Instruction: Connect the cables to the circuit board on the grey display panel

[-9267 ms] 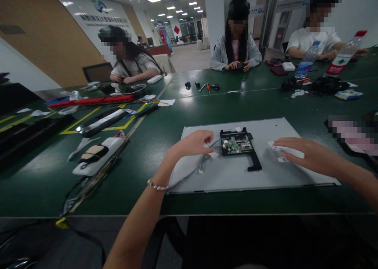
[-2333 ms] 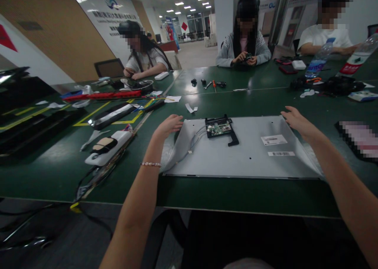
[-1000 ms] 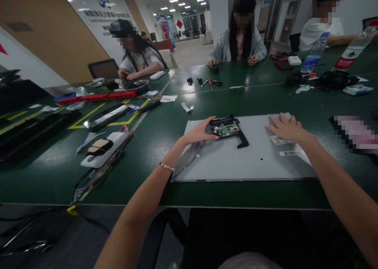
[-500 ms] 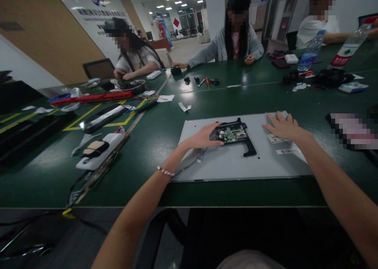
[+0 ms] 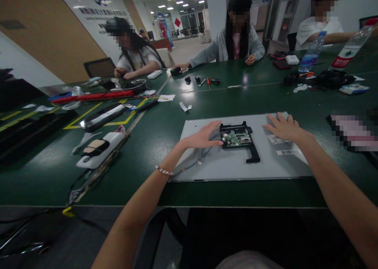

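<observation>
- We judge that our left grip (image 5: 201,138) does best to handle only the rim of the black plastic frame (image 5: 253,154), clear of the green circuit board (image 5: 236,140), while our right grip (image 5: 284,128) gives the grey metal panel (image 5: 221,170) light, flat pressure; the thin cables (image 5: 190,166) want slack rather than a tug.
- Our left grip is parted, thumb well away from the fingers, tips at the frame's left edge; whether they touch it, we cannot tell.
- Our right grip is fanned out, palm down at the panel's far right, pinching nothing and partly covering a white label (image 5: 276,140).
- The frame lies about mid-panel with the board inside it, one hooked arm reaching toward us.
- The cables run past our left grip toward the panel's near left corner.
- A barcode sticker (image 5: 286,152) is just nearer us than the label.
- The panel lies flat on our green table (image 5: 141,182).
- Beyond it we see paper scraps (image 5: 185,106), then an orange screwdriver (image 5: 208,82) and a wrench (image 5: 202,82).
- Farther off, a co-worker's hand (image 5: 184,66) touches a small black object (image 5: 176,71).
</observation>
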Action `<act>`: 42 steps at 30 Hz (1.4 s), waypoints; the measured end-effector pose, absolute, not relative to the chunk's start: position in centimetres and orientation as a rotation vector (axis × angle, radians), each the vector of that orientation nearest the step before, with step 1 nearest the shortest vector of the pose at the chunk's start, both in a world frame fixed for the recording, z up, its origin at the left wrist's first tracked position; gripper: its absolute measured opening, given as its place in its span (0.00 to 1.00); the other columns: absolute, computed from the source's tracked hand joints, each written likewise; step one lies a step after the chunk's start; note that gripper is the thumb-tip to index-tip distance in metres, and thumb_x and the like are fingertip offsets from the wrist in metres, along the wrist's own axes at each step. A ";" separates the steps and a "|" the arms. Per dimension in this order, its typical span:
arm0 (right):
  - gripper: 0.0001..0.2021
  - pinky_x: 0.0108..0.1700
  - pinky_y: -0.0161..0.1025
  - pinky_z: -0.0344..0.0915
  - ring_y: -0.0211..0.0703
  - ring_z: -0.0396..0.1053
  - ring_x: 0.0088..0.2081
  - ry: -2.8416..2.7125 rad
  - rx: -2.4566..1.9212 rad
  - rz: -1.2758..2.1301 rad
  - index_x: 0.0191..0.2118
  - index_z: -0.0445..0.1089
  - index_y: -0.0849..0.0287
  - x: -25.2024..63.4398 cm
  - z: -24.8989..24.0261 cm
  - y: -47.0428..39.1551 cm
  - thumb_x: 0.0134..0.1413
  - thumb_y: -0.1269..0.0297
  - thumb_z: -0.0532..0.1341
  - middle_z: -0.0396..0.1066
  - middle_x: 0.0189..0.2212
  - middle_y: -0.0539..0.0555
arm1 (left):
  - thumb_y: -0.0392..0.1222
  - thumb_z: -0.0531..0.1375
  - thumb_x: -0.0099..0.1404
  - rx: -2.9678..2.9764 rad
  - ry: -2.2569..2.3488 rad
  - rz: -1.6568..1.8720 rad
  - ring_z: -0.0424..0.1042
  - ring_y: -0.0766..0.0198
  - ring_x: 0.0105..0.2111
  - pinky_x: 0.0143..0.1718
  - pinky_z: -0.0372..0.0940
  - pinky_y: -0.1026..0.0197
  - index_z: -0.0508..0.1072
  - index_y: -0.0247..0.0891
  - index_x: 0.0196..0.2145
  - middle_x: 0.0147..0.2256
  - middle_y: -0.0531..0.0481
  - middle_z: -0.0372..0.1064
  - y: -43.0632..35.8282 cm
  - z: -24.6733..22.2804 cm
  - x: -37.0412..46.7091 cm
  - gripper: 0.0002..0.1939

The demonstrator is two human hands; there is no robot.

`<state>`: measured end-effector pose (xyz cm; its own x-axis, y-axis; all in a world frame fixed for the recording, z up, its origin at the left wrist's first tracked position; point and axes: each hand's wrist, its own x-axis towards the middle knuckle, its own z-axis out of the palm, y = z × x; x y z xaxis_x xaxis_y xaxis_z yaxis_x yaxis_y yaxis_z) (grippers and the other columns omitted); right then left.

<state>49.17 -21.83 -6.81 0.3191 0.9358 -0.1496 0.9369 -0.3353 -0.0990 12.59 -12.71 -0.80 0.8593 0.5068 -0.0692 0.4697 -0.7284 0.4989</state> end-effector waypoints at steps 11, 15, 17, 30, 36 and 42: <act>0.46 0.62 0.69 0.47 0.79 0.39 0.67 1.784 2.568 -0.349 0.71 0.43 0.48 49.7 -6.7 -21.9 0.52 0.28 0.34 0.36 0.71 0.63 | 0.51 0.53 0.65 2.041 1.572 0.486 0.63 0.51 0.60 0.61 0.57 0.53 0.62 0.36 0.61 0.61 0.40 0.62 -6.9 -2.2 7.8 0.29; 0.45 0.61 0.70 0.49 0.79 0.41 0.67 1.798 2.557 -0.319 0.71 0.44 0.48 49.7 -6.8 -22.0 0.54 0.29 0.34 0.37 0.71 0.63 | 0.49 0.53 0.65 2.361 1.609 0.286 0.61 0.52 0.61 0.62 0.55 0.54 0.65 0.33 0.57 0.60 0.38 0.61 -7.0 -3.0 8.2 0.26; 0.44 0.59 0.71 0.51 0.78 0.44 0.66 1.803 2.541 -0.306 0.71 0.44 0.49 49.6 -6.6 -22.1 0.55 0.31 0.35 0.39 0.71 0.64 | 0.50 0.52 0.67 2.491 1.645 0.215 0.60 0.51 0.61 0.61 0.55 0.54 0.64 0.31 0.57 0.60 0.36 0.60 -7.5 -3.2 8.6 0.26; 0.21 0.57 0.47 0.62 0.55 0.66 0.56 2.738 2.031 0.108 0.56 0.67 0.68 38.0 1.9 -16.4 0.65 0.60 0.51 0.67 0.57 0.66 | 0.51 0.44 0.73 2.700 1.719 0.058 0.60 0.47 0.59 0.58 0.57 0.50 0.60 0.28 0.58 0.59 0.30 0.58 -9.9 -3.1 9.2 0.26; 0.17 0.54 0.41 0.63 0.51 0.68 0.54 2.835 1.762 0.154 0.56 0.67 0.65 29.3 2.8 -8.7 0.65 0.64 0.55 0.70 0.53 0.65 | 0.50 0.46 0.73 2.699 1.766 0.086 0.64 0.49 0.54 0.54 0.60 0.51 0.64 0.31 0.52 0.52 0.34 0.64 -10.9 -2.5 9.5 0.22; 0.15 0.49 0.41 0.65 0.51 0.71 0.52 2.838 1.649 0.179 0.54 0.68 0.65 22.6 2.2 -3.9 0.64 0.67 0.55 0.73 0.50 0.66 | 0.50 0.46 0.73 2.690 1.776 0.109 0.62 0.47 0.56 0.53 0.60 0.49 0.63 0.31 0.53 0.54 0.32 0.61 -11.4 -2.6 9.4 0.21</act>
<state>22.64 -3.88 2.21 -0.4890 0.8535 0.1798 0.8694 0.4937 0.0209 9.42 -11.41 -2.63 0.3924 0.9141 0.1023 0.9197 -0.3912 -0.0323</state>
